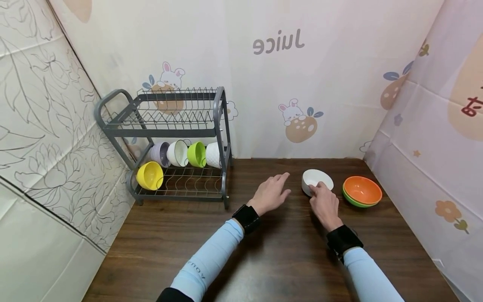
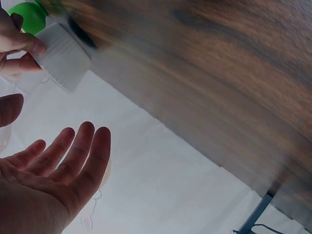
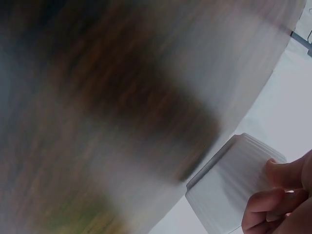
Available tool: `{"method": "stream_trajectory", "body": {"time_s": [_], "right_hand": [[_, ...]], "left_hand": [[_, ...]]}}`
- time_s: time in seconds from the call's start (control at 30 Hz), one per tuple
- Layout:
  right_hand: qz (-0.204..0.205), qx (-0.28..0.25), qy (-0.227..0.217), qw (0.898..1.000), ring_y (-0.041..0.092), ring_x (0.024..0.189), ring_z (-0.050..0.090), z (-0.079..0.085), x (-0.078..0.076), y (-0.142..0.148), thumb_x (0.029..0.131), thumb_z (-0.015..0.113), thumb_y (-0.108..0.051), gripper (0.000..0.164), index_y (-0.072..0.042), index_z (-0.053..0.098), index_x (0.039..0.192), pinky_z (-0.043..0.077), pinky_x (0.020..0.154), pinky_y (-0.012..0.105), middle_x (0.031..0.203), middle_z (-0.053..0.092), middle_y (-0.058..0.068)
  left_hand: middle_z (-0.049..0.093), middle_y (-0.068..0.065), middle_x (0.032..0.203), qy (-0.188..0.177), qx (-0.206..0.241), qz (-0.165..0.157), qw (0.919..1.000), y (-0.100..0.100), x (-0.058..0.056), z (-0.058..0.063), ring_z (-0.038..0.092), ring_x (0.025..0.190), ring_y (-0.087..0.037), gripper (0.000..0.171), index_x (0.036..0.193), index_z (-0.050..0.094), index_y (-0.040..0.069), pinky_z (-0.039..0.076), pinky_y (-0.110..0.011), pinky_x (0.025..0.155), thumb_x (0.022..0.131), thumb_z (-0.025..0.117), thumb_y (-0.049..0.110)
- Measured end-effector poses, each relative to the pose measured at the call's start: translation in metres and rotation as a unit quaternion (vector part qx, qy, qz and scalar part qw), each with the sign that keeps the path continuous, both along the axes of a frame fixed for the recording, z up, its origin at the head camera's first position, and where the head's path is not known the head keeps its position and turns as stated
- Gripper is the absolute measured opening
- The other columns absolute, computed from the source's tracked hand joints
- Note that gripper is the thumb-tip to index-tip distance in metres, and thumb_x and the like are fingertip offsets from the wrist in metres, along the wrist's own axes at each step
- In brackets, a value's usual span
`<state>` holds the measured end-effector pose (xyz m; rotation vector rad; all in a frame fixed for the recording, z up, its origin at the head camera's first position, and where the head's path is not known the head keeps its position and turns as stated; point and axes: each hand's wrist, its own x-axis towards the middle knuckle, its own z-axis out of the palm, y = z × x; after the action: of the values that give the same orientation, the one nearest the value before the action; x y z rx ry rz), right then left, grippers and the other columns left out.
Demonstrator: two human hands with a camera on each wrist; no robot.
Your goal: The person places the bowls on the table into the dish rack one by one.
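Observation:
My right hand (image 1: 325, 205) pinches the near rim of a white bowl (image 1: 312, 175) between thumb and fingers. In the right wrist view the white bowl (image 3: 229, 183) shows a ribbed side. My left hand (image 1: 269, 195) is apart from the bowl, to its left, with its fingers extended and nothing in them. The left wrist view shows that palm (image 2: 53, 180) with its fingers spread a little. Right of the white bowl, an orange bowl (image 1: 363, 190) sits nested in a green bowl (image 1: 356, 203).
A grey two-tier dish rack (image 1: 166, 133) stands at the back left. Its lower tier holds a yellow bowl (image 1: 147, 176), a purple bowl (image 1: 161, 154), a green bowl (image 1: 196, 154) and two white ones. Patterned cloth walls (image 1: 256, 84) border the wooden table (image 1: 286, 260).

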<state>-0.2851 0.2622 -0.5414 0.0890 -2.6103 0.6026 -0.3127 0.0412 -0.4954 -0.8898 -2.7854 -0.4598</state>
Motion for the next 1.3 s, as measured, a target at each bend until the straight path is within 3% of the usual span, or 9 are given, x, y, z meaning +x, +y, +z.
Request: {"method": "stream_trajectory", "body": {"time_s": [0.53, 0.73, 0.93, 1.3], "right_hand": [[0.034, -0.01, 0.041, 0.999, 0.032, 0.064, 0.056, 0.02, 0.016, -0.031, 0.09, 0.063, 0.007, 0.034, -0.002, 0.08, 0.118, 0.038, 0.052, 0.042, 0.087, 0.056, 0.003], [0.05, -0.007, 0.052, 0.997, 0.026, 0.061, 0.051, 0.032, 0.023, -0.044, 0.092, 0.065, 0.008, 0.033, -0.002, 0.08, 0.119, 0.035, 0.053, 0.038, 0.088, 0.055, 0.005], [0.076, -0.007, 0.085, 0.993, 0.022, 0.057, 0.048, 0.042, 0.027, -0.058, 0.093, 0.069, 0.006, 0.027, -0.003, 0.081, 0.116, 0.035, 0.05, 0.038, 0.087, 0.054, 0.003], [0.104, -0.012, 0.128, 0.986, 0.019, 0.051, 0.047, 0.05, 0.032, -0.081, 0.092, 0.074, 0.005, 0.023, -0.003, 0.082, 0.112, 0.037, 0.046, 0.038, 0.085, 0.056, 0.001]], "left_hand": [[0.051, -0.01, 0.156, -0.037, 0.059, 0.016, 0.9974, -0.031, -0.003, 0.01, 0.053, 0.138, -0.024, 0.063, 0.164, 0.036, 0.016, 0.048, -0.037, 0.11, 0.109, 0.06, 0.035], [0.049, -0.01, 0.157, -0.05, 0.079, 0.003, 0.9956, -0.042, -0.002, 0.011, 0.053, 0.139, -0.026, 0.066, 0.165, 0.033, 0.018, 0.047, -0.04, 0.111, 0.109, 0.06, 0.038], [0.048, -0.011, 0.158, -0.034, 0.092, -0.013, 0.9951, -0.055, -0.001, 0.014, 0.053, 0.138, -0.029, 0.069, 0.166, 0.033, 0.018, 0.048, -0.044, 0.11, 0.107, 0.061, 0.043], [0.048, -0.01, 0.157, -0.013, 0.104, -0.013, 0.9944, -0.075, 0.001, 0.016, 0.054, 0.137, -0.03, 0.069, 0.165, 0.033, 0.023, 0.05, -0.044, 0.108, 0.107, 0.059, 0.048]]}}
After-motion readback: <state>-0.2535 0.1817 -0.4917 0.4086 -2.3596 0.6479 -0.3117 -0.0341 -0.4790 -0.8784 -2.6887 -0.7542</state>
